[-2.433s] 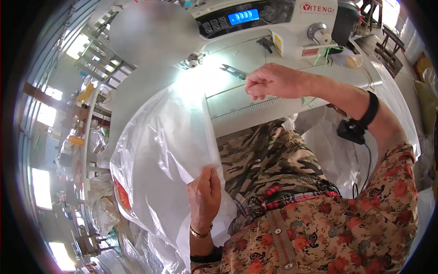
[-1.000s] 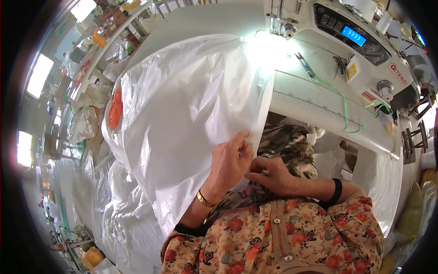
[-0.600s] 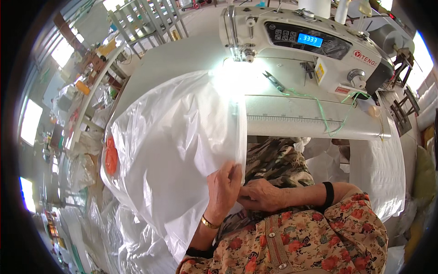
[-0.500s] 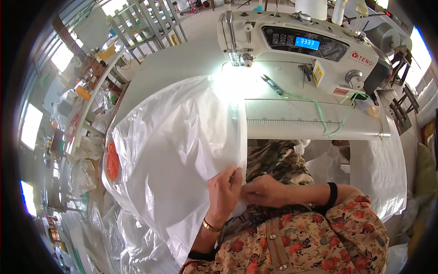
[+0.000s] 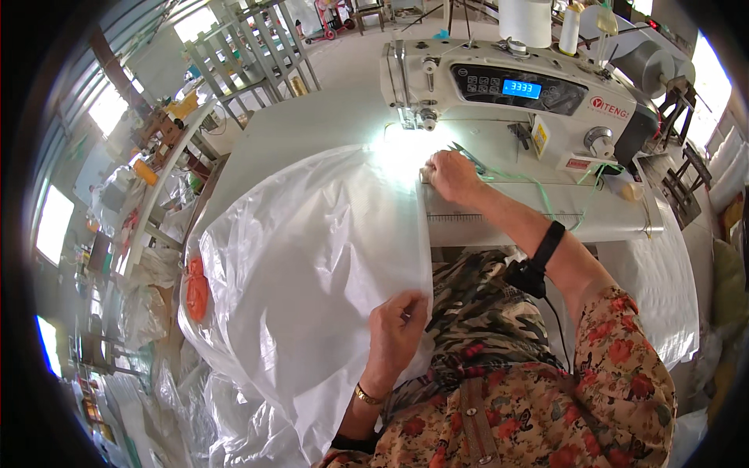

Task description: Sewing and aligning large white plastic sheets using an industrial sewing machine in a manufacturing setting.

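Note:
A large, shiny white plastic sheet spreads over the sewing machine table and hangs toward my lap. My left hand is closed in a pinch on its right edge, close to my body. Farther up the same edge, my right hand has its fingers curled together on the border, just in front of the sewing head. The white sewing machine stands behind, its bright lamp washing out the needle area. Thread snips lie on the table behind my right hand, partly hidden by it.
Green thread trails across the table at the right, near a ruler strip along the front edge. White thread cones stand behind the machine. An orange-red bundle lies at the sheet's left edge. A grey metal rack stands far left.
My right hand has left its place beside my left hand and moved up along the sheet's edge to the sewing head. The left hand still pinches the edge near my lap.

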The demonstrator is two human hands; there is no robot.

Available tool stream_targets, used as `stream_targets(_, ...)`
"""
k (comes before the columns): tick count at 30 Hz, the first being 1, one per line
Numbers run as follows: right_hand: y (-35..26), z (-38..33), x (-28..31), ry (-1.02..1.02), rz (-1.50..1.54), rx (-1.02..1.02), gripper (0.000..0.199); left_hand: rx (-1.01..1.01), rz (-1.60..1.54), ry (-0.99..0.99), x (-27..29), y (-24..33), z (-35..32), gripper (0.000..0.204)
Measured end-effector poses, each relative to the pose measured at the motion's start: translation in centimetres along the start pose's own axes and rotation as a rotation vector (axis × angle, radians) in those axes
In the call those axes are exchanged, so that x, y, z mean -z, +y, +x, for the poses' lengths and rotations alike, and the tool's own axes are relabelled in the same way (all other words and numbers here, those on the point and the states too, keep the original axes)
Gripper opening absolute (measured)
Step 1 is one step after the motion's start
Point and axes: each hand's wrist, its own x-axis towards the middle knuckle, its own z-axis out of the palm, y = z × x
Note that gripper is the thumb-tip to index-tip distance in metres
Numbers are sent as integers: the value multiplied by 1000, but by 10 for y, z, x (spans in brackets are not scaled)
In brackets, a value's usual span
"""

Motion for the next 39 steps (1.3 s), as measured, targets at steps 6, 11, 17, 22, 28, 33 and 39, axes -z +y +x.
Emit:
stream_targets(6,10,26,-28,139,-23,-112,27,72,-206,-40,-1,-3,1,13)
stream_targets(11,2,31,-18,-25,39,-237,26,54,-216,-70,-3,-13,0,13)
stream_targets(17,-19,25,-20,105,-77,-250,32,-10,-205,-71,-4,-19,2,13)
stream_targets(22,-22,24,-26,91,-165,-261,31,-36,-189,-80,-7,-23,4,13)
stream_targets(28,-30,17,-17,33,-272,-203,33,-189,-189,-82,-24,-4,16,9)
stream_targets(33,-30,8,-22,133,-306,-158,26,-225,-144,-129,-26,-18,15,5)
stream_targets(39,-30,13,-30,129,-265,-238,31,-201,-147,-148,-23,-31,13,5)
